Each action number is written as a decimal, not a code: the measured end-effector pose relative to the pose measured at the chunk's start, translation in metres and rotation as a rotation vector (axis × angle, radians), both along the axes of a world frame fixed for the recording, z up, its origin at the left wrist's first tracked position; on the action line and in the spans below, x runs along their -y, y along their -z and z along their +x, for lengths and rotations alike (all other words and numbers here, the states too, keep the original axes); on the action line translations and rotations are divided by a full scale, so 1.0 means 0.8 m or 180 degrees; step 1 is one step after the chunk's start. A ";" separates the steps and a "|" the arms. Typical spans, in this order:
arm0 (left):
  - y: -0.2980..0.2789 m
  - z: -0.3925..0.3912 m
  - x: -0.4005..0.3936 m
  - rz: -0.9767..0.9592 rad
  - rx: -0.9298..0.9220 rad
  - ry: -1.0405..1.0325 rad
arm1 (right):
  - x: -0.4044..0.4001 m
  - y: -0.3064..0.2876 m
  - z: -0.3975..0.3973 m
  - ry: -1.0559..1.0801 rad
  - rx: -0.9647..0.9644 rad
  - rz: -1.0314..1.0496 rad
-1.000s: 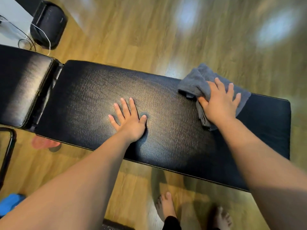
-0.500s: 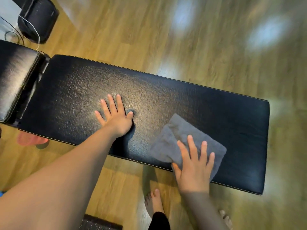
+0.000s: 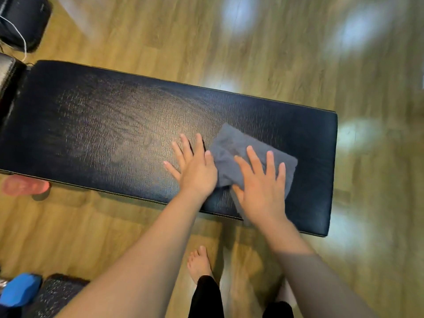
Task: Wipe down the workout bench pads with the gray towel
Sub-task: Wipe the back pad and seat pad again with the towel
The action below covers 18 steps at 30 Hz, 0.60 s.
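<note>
Fingers (image 3: 270, 161) of the right hand (image 3: 259, 187) spread flat on one gray towel (image 3: 231, 145); left hand (image 3: 195, 168) flat alongside, one bench pad (image 3: 103, 129) stretching bare leftward.

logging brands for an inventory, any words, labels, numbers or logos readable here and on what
None can be read.
Long bench pad: cracked black vinyl, no label visible.
Gray towel: no tag or print visible.
Black speaker-like box: a faint mark near its top edge, too small and blurred to read.
Blue dumbbell: no legible marking.
</note>
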<state>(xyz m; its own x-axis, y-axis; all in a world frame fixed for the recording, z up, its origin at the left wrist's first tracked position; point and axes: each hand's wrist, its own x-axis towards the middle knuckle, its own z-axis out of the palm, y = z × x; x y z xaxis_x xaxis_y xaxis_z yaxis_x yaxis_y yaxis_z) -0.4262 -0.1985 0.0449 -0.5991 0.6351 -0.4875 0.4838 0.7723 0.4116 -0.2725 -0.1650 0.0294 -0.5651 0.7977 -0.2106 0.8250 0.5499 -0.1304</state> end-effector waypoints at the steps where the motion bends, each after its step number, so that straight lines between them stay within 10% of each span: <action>1: 0.003 0.010 -0.005 -0.0057 0.0112 -0.0160 | -0.019 0.000 -0.002 0.0076 -0.0027 -0.0003; 9: 0.018 0.017 -0.014 -0.0834 0.0000 0.0267 | -0.170 -0.004 -0.009 0.0676 -0.0087 -0.0193; 18: 0.011 0.020 -0.018 -0.1026 0.0014 0.0302 | -0.047 -0.008 0.044 0.0574 -0.0197 -0.0094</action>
